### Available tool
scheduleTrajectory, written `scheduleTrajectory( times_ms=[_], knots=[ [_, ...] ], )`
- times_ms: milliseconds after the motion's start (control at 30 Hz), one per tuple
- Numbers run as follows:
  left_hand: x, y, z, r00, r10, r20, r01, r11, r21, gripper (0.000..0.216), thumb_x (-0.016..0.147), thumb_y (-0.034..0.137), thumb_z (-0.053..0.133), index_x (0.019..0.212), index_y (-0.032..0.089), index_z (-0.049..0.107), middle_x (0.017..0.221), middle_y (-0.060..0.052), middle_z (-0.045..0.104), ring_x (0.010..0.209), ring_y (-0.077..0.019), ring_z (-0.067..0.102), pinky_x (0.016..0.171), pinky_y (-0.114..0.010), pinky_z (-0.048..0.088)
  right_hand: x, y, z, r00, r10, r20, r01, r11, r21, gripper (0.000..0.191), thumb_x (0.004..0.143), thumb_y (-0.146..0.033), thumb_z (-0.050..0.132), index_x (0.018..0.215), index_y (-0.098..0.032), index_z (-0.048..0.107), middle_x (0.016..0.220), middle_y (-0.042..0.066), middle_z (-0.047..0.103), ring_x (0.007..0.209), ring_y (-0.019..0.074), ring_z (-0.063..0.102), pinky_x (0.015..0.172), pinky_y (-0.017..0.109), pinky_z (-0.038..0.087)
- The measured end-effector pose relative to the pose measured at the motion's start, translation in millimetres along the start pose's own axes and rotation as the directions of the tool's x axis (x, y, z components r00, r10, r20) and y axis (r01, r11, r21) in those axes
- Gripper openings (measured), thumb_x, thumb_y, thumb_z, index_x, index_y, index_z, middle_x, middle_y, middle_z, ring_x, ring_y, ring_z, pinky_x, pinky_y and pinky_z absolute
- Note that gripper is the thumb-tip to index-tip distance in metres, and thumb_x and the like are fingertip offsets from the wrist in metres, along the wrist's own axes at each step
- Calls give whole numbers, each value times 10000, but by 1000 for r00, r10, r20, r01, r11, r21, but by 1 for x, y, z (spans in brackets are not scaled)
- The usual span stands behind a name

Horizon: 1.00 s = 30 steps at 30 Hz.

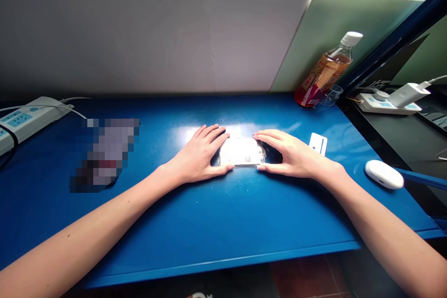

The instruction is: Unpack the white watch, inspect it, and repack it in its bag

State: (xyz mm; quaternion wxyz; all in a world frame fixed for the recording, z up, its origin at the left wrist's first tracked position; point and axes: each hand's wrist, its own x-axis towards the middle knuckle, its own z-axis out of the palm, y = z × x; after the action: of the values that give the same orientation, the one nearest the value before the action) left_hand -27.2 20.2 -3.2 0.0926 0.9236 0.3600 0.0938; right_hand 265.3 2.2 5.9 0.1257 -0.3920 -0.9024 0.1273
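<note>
A small flat white packet (239, 151) with a printed square code lies on the blue desk (209, 223), washed out by glare. Its edges look like shiny clear plastic. My left hand (199, 156) grips its left end, thumb along the near edge and fingers towards the far side. At the right end, my right hand (291, 153) holds it with the thumb at the near corner and the fingertips at the far corner. A small white card-like piece (317, 144) lies just beyond my right wrist.
A drink bottle (326, 72) leans at the back right beside a clear cup (331, 95). To the right are a white rounded case (384, 174) and a power strip (389, 104). Another power strip (33, 118) and a blurred-out object (108, 153) lie left. A wall panel (157, 37) stands behind.
</note>
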Motion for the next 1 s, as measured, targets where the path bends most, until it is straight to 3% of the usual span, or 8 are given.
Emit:
scheduleTrajectory(
  times_ms=[233,667,1000],
  knots=[
    [-1,-1,0,1000,1,7,-1,1000,11,845,872,715,538,1451,102,474,1547,-214,426,1465,-389,335,1209,-584,243,0,-1,-3,1000,7,-1,-7,1000,20,687,866,-517,690,1402,-119,528,1403,199,592,1291,347,565,1064,500,504],
    [1,-1,1,1000,-6,4,6,1000,14,812,885,673,548,1449,92,483,1544,-217,429,1457,-398,347,1206,-597,247,0,-1,-5,1000,5,-13,-4,1000,21,686,856,-516,696,1392,-116,542,1394,199,598,1278,347,576,1059,486,502],
    [0,0,1,1000,-19,-1,19,1000,3,780,877,666,564,1441,132,501,1548,-205,428,1464,-393,341,1209,-592,243,3,-9,2,994,-51,-100,44,997,-68,488,925,-336,559,1327,-60,584,1378,230,601,1236,368,591,1012,533,511]
  ],
)
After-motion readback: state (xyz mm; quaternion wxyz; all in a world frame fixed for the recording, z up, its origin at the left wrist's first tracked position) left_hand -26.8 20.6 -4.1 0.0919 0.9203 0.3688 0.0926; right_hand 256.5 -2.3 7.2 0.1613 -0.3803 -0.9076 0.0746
